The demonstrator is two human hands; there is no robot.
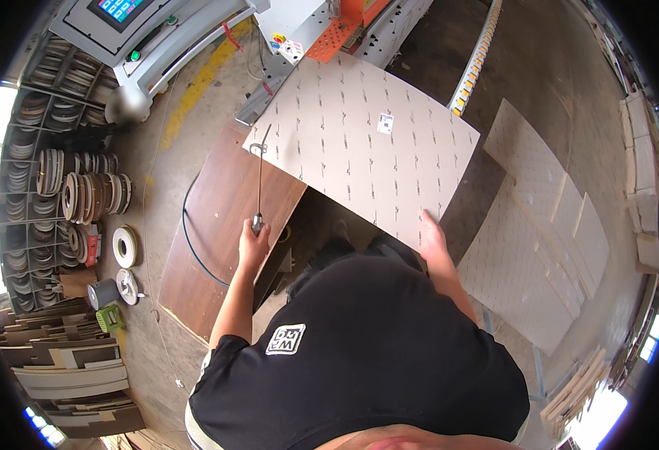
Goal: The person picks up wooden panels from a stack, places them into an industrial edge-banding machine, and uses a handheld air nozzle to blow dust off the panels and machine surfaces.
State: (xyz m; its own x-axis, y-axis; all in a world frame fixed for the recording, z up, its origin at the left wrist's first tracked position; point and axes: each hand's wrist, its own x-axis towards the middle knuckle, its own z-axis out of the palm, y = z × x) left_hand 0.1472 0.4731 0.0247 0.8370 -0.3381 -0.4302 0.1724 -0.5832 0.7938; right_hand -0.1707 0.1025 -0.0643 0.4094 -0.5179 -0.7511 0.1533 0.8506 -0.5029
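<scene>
My left hand (253,246) is closed round the grip of an air blow gun (258,223) with a long thin metal nozzle. The nozzle points away from me and its far part crosses the left corner of a large pale panel (344,127). Small dark marks repeat over the panel's top film, and a white label (386,124) is stuck on it. At the panel's near right corner my right hand (432,238) grips the edge, thumb on top; the fingers underneath are hidden. A dark blue hose (194,247) curves over the brown wood-grain board (228,217) to my left.
Beyond the panel stands a machine with an orange part (337,34); its control screen (119,11) is at far left. A yellow-toothed rail (476,56) runs away at right. More pale panels (517,255) lie to my right. Edging rolls (93,196) fill racks at left.
</scene>
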